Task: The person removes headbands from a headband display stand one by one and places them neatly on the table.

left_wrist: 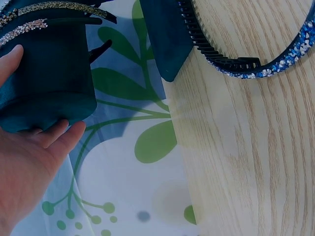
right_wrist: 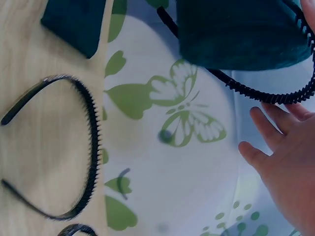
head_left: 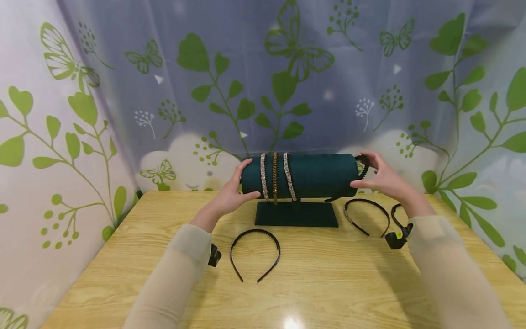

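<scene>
A dark green headband display stand (head_left: 320, 176) stands at the back of the table, its padded roll lying crosswise on a flat base (head_left: 296, 214). Around the roll's left half sit two silvery sparkling headbands (head_left: 289, 178) with a gold one (head_left: 275, 178) between them. My left hand (head_left: 228, 196) grips the roll's left end, thumb in front and fingers above. At the other end my right hand (head_left: 382, 176) holds a black toothed headband (right_wrist: 266, 96) by its curved top. That headband loops around the right end of the roll, with one tip showing below it.
In front of the stand lies a headband (head_left: 255, 231), its blue and white stones seen in the left wrist view. Another headband (head_left: 367, 201) lies right of the base. Beside it, one more (head_left: 395, 214) is partly hidden by my right arm. A patterned curtain (head_left: 230, 82) hangs behind.
</scene>
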Tool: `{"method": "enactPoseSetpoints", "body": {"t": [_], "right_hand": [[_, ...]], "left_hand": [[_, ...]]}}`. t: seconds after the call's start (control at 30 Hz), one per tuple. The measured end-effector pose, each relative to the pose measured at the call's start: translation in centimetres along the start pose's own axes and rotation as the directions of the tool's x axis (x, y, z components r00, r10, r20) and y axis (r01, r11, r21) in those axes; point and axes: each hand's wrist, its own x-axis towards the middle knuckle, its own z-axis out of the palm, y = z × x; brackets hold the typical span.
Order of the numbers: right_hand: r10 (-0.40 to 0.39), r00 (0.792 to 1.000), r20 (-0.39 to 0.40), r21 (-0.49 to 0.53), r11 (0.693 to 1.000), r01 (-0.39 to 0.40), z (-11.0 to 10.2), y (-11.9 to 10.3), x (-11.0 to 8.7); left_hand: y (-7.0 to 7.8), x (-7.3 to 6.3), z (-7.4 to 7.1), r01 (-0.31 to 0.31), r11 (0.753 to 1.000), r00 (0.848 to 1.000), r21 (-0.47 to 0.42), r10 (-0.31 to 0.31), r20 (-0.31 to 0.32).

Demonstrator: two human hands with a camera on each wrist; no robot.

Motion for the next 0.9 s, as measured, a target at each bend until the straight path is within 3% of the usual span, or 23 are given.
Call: {"method": "enactPoseSetpoints", "body": {"t": [0.17,0.4,0.73,0.9], "right_hand": [[-0.013,0.999,-0.034,0.057,0.998,0.015,-0.3,1.6,-1.1],[-0.032,0.998,-0.06,0.021,0.999,0.033,-0.9,2.8,-4.3],[-0.099,0.994,-0.05,-0.052,0.994,0.096,-0.6,0.2,-9.1],[-0.23,0.972,-0.05,-0.114,0.968,0.223,0.6,-1.3,-10.6]], "left_hand": [[0.1,-0.1,0.1,0.006,1.0,1.0,-0.001,-0.006,0.003],[0.1,-0.2,0.3,0.019,1.0,1.0,0.001,-0.019,0.012],[-0.1,0.0,0.1,-0.014,1.0,1.0,-0.001,0.014,-0.005],[-0.1,0.1,0.1,-0.012,1.0,1.0,0.003,0.012,-0.008]]}}
